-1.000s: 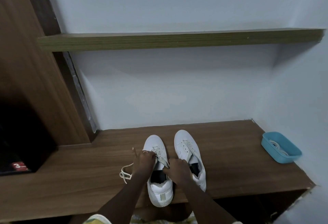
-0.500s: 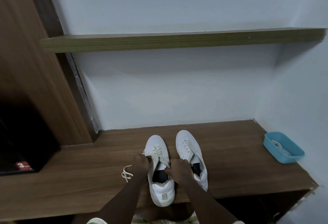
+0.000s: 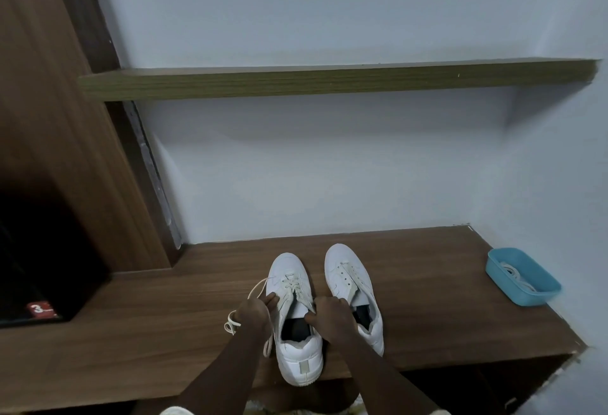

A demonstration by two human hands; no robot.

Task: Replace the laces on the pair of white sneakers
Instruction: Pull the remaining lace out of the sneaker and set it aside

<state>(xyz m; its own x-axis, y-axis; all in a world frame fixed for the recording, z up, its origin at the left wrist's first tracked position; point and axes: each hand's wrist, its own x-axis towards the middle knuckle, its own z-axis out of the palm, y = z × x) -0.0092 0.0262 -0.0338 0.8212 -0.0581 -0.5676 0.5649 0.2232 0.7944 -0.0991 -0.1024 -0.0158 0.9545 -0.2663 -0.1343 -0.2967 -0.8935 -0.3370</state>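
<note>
Two white sneakers stand side by side, toes toward the wall, on a wooden counter (image 3: pixel 427 309). The left sneaker (image 3: pixel 297 352) carries a cream lace (image 3: pixel 296 289) through its eyelets. My left hand (image 3: pixel 253 314) pinches the lace's left end, which loops out past the shoe's left side. My right hand (image 3: pixel 330 316) pinches the lace's right end at the top of the tongue. The right sneaker (image 3: pixel 345 270) has a lace only near the toe; its heel is partly hidden behind my right hand.
A light blue plastic tray (image 3: pixel 523 278) with white laces in it sits at the counter's far right by the wall. A wooden shelf (image 3: pixel 329 80) runs across the wall above. A dark wooden cabinet (image 3: pixel 49 151) stands to the left.
My left hand has drawn its end of the lace back and outward, leaving a longer loop of lace beside the shoe. My right hand stays at the tongue.
</note>
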